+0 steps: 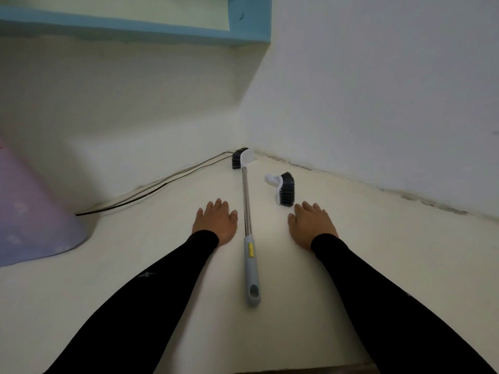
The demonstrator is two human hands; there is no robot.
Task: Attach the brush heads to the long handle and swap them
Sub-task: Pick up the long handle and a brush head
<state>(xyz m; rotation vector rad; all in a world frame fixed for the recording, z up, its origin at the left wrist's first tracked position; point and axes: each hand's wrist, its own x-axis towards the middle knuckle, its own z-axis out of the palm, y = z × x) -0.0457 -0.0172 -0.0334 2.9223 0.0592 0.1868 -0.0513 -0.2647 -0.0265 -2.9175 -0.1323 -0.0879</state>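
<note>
— Left hand (216, 221)?
— Flat on the cream surface (378, 252), palm down, fingers straight and slightly spread, gripping nothing. Black sleeve (151, 287) down to the wrist.

— Right hand (310, 225)?
— Same pose: palm down, fingers relaxed and extended, holding nothing. Also in a black sleeve.

— Long handle (246, 201) relative to the two?
— Lying between them, running away from the viewer toward the wall corner. Steel shaft just beside the left thumb, seemingly not touching it; well clear of the right hand. Grey grip (251, 271) at the near end, level with the wrists and forearms, with a yellow label (250, 249) and a hanging hole (254, 290).

— Brush heads?
— One attached brush head (241, 157) at the far end of the handle, white back with black bristles, tucked near the corner, far beyond both sets of fingertips. One loose brush head (282, 188), white holder and black bristles, lying on its side to the right of the shaft, just beyond the right fingertips, not touching them.

— Anything else around?
— Thin black cable (151, 191) along the base of the left wall. Lilac patterned fabric (32, 217) at the left edge. Blue shelf (135, 31) up on the wall.
</note>
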